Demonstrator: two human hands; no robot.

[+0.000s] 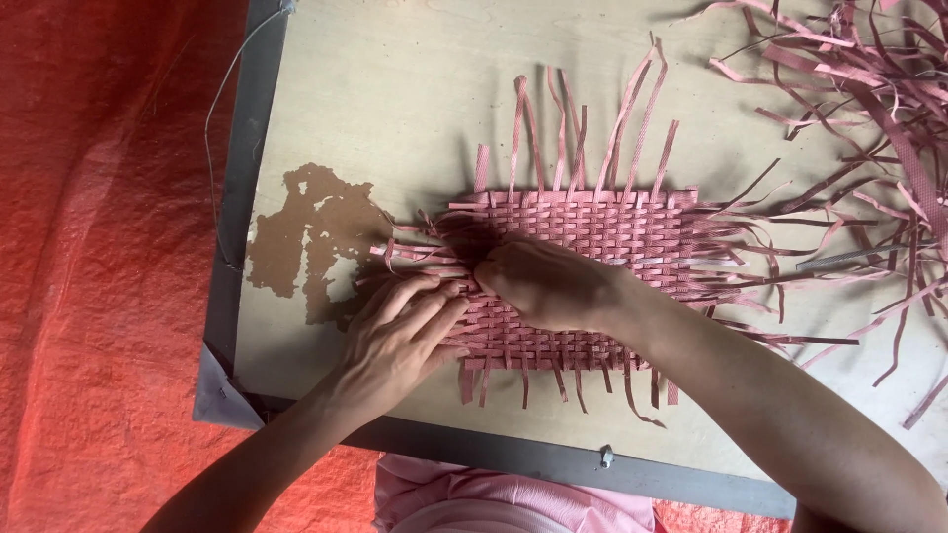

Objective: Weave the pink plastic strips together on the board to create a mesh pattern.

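A flat woven mat of pink strips (pixel 612 232) lies on a pale wooden board (pixel 415 89). Loose strip ends stick out from all its sides. My left hand (pixel 400 331) lies flat on the mat's left edge, fingers spread over the strips there. My right hand (pixel 548 284) rests on the mat's middle-left, fingers curled and pinching strips at the left edge, right beside the left fingertips. What the right fingers hold is partly hidden by the hand.
A pile of loose pink strips (pixel 869 89) lies at the board's upper right. The board has a grey metal frame (pixel 242 158) and a patch of peeled surface (pixel 316 222). A red-orange tarp (pixel 99 266) covers the ground to the left.
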